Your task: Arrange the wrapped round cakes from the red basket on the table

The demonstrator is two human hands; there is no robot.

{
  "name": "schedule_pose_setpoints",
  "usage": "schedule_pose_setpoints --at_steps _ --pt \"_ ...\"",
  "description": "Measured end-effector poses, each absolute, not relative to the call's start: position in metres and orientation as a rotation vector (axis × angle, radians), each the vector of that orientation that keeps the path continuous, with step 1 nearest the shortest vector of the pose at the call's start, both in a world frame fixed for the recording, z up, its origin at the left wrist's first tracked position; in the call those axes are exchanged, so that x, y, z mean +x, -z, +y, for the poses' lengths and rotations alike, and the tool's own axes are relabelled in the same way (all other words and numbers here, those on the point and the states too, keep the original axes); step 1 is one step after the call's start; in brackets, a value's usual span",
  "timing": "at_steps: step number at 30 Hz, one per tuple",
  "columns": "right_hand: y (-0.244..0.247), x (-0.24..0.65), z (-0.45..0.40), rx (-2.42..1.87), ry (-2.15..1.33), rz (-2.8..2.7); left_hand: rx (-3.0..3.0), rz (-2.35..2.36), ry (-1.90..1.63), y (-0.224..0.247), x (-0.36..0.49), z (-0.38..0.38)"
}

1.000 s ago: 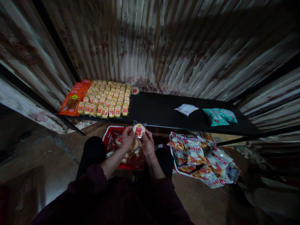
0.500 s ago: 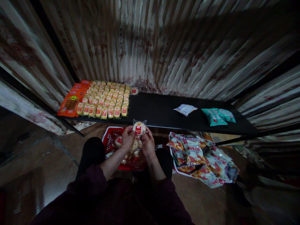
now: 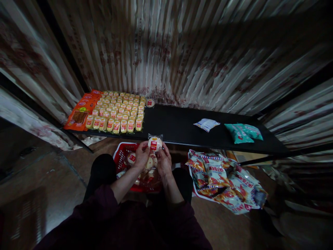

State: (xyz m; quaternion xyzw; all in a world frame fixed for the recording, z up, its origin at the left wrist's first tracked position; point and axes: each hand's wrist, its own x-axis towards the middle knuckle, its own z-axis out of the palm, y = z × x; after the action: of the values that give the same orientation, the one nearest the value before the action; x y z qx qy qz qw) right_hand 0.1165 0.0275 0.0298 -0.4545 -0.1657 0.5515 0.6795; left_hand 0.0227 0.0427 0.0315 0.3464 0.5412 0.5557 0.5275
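Pinching one round wrapped cake point(image 3: 155, 143) by its two sides, the left hand point(image 3: 142, 155) and right hand point(image 3: 163, 160) are holding it over the far side of one red basket point(image 3: 120, 159), near the front edge of a black shelf point(image 3: 171, 121). More wrapped cakes point(image 3: 150, 163) are lying in that basket, too covered to count. On the shelf, eight yellow packs point(image 3: 117, 126) are forming the front row of a block whose full number cannot be told. Orange packets point(image 3: 87, 100) are overlapping beside it, and one round pack point(image 3: 150, 103) is lying at its back right corner. Farther right, one white packet point(image 3: 206, 124) and two teal bags point(image 3: 243, 132) are resting. A second basket point(image 3: 197, 193) is holding heaped snack bags point(image 3: 217, 173), overlapping past counting.
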Motion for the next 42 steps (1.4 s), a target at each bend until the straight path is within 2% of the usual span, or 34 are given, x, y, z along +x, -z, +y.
schedule_pose_setpoints --at_steps 12,18,26,31,42 --pt "-0.036 0.122 0.038 -1.117 -1.143 -0.524 0.951 1.297 -1.360 -0.024 0.029 0.055" --pt "-0.038 0.123 0.043 -1.245 -1.030 -0.743 0.812 1.102 -1.317 -0.046 0.038 0.057" --pt "-0.030 0.115 0.038 -1.444 -0.436 -1.312 0.556 0.924 -1.237 -0.046 0.039 0.053" --pt "-0.030 0.113 0.042 -1.463 -0.238 -1.453 0.399 0.853 -1.267 -0.042 0.038 0.060" --pt "-0.037 0.125 0.070 -1.469 -0.313 -1.342 0.460 0.868 -1.295 -0.045 0.043 0.083"
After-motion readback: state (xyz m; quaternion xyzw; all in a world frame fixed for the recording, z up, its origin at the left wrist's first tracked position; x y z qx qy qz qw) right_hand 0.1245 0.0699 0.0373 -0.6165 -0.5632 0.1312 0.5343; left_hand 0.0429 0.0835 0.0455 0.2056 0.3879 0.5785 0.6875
